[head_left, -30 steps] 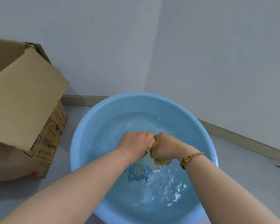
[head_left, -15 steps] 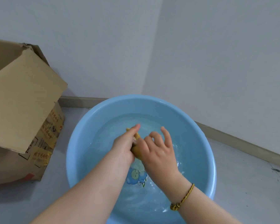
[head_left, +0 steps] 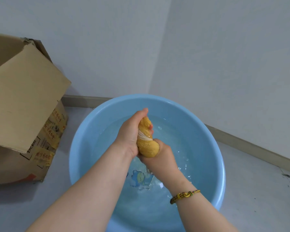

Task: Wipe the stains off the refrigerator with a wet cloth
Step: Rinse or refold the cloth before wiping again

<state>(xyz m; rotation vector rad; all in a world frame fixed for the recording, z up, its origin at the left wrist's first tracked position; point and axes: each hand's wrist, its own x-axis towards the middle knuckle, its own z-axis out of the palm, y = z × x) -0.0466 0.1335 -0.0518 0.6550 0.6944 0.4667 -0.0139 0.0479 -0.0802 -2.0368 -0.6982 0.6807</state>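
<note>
**Cloth** (head_left: 147, 145): yellow, with a pale band at the middle where it is wrung into a tight twist. It is held on end, slightly tilted, above the water in the basin, and is gripped at both ends.

**Left hand** (head_left: 132, 131): closed round the upper half of the cloth. The fingers are wrapped over its top, and the fingertips are seen on the far side.

**Right hand** (head_left: 161, 156): closed round the lower half of the cloth from beneath. A rounded bulge of cloth is left showing above the grip. The two hands are pressed together at the twist.

**Bracelet** (head_left: 185, 195): a braided yellow cord with green and red threads, worn on the right wrist.

**Basin** (head_left: 80, 148): round, light blue plastic. It is set on the floor near the corner where two walls meet and is partly filled.

**Water** (head_left: 187, 144): clear and rippled, with white glints scattered beside the right forearm.

**Printed figure** (head_left: 141, 178): a blue cartoon on the bottom of the basin, seen blurred through the water below the hands.

**Cardboard box** (head_left: 23, 106): brown and open, with one large flap folded outward toward the basin. Yellow printed tape is stuck on its side. It is placed on the floor by the back wall, left of the basin, near it but apart.

**Floor** (head_left: 258, 190): pale grey, with a few small dark marks toward its right edge.

**Skirting** (head_left: 241, 144): a grey-brown strip run along the foot of both walls.
</note>
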